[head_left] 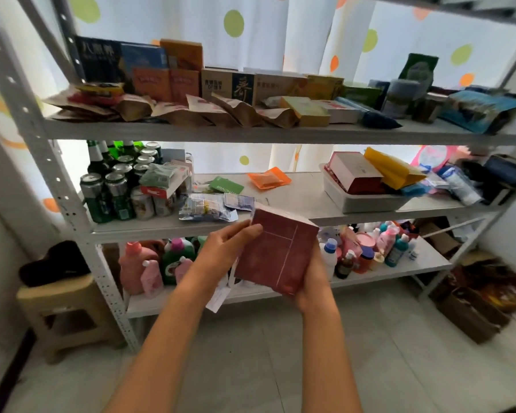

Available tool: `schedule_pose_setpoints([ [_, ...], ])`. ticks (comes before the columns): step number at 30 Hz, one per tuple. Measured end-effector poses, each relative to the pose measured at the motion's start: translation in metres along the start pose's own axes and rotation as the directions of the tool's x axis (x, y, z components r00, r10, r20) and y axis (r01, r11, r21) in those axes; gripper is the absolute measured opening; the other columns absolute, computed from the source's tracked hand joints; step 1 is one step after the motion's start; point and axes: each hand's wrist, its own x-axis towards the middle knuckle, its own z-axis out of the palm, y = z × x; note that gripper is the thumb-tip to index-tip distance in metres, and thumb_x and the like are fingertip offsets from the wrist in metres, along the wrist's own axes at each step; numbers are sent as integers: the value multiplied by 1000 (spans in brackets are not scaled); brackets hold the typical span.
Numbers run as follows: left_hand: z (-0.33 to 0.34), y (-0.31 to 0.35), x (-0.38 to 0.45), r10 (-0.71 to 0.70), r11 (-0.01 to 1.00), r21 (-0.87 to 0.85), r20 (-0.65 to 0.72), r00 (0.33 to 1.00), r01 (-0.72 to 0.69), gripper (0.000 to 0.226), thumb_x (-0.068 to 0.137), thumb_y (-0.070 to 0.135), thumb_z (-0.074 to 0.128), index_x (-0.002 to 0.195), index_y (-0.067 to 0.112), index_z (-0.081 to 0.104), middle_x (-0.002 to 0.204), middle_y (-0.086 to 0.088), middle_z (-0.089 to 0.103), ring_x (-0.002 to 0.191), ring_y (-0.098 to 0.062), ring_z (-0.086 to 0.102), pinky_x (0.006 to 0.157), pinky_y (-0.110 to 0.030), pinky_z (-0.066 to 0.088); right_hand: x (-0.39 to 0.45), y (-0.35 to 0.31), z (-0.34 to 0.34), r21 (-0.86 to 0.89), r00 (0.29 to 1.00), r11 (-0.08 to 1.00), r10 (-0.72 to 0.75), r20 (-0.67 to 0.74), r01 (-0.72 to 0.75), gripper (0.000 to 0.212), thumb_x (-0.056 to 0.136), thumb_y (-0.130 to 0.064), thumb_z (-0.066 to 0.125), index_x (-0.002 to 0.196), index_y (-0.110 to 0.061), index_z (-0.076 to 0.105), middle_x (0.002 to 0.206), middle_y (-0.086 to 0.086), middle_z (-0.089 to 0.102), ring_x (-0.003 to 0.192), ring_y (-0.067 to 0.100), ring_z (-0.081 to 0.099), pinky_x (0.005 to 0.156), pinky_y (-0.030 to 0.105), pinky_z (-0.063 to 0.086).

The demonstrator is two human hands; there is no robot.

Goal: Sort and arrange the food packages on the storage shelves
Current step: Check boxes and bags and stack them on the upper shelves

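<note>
The white metal shelving unit (72, 222) is the landmark here, and the step in hand looks like finding a slot on it for the dark red box (276, 251), which is held in front of its middle shelf (304, 192), level with that shelf's front edge. Both hands are on the box: the left hand (224, 248) grips its upper left edge with curled fingers, and the right hand (312, 281) cradles its lower right corner from beneath, fingers wrapped behind. To do this well, I would keep both hands on until the box is over bare shelf, then set it upright with similar boxes rather than on loose pouches. The top shelf (251, 132) already carries a row of standing boxes behind slumped brown paper bags (221, 110), so that row seems the tidier match; the bare patch in the centre of the middle shelf is the easier reach. At the right of the middle shelf a pale grey tub (367, 202) holds a similar red and white box (356, 174) and a yellow pouch (393, 169), piled above its rim. At the left stand green cans (108, 195). An orange sachet (268, 178) lies flat toward the back.
</note>
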Motion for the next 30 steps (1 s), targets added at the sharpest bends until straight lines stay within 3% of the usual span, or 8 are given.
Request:
schedule_pose_setpoints([
  [3,3,4,5,24,999,-29,64,998,-22,52,75,42,77,125,39,63,119,3,69,108,-17,67,93,-37,56,-2,-10,-7,75,998,996,44,48,-48,74,93,-77,30,120,-19,68,101,12,78,82,28,77,70,39,58],
  [8,8,-7,11,35,982,-191,161,986,-3,75,63,22,86,129,45,58,129,5,63,113,-20,65,92,-41,57,-6,-18,-18,96,995,995,23,100,-33,73,90,-78,42,121,-18,70,115,17,74,105,36,71,81,46,58],
  [14,9,-30,5,75,945,-324,102,992,-39,69,65,3,80,124,33,64,123,5,70,112,-18,67,88,-41,59,-12,-19,-24,-107,995,994,-14,97,24,66,89,-80,37,123,-33,69,121,6,73,114,28,66,95,52,54],
  [17,11,-38,4,35,932,-363,62,997,-10,68,62,22,89,125,25,64,119,-3,72,107,-23,70,80,-35,60,-15,-16,-30,-163,986,974,-141,91,154,59,86,-74,47,124,-34,65,117,4,74,111,25,68,98,52,54],
  [20,12,-37,6,-39,942,-333,5,999,39,71,61,50,88,122,21,66,116,-10,73,105,-30,70,86,-45,58,-20,-16,-37,-174,979,966,-178,96,193,62,76,-71,61,124,-32,64,114,6,74,109,30,69,96,54,55],
  [23,14,-32,9,-91,956,-281,-16,996,82,54,75,52,75,117,19,66,108,-11,75,97,-30,72,75,-40,59,-23,-16,-42,-201,977,958,-190,97,206,67,66,-72,67,121,-34,62,120,9,70,111,31,67,91,54,58],
  [26,23,-27,11,-121,961,-252,-28,992,110,54,78,52,71,119,18,64,106,-11,74,94,-30,73,68,-40,60,-26,-19,-44,-256,977,943,-203,65,213,73,67,-74,65,126,-32,58,122,7,68,112,29,66,89,51,59],
  [30,34,-28,8,-181,961,-228,-81,980,159,54,84,57,66,115,13,63,105,-14,73,92,-36,71,62,-40,61,-29,-22,-47,-345,973,910,-215,82,230,51,75,-62,66,117,-35,57,114,0,68,105,18,65,78,35,58],
])
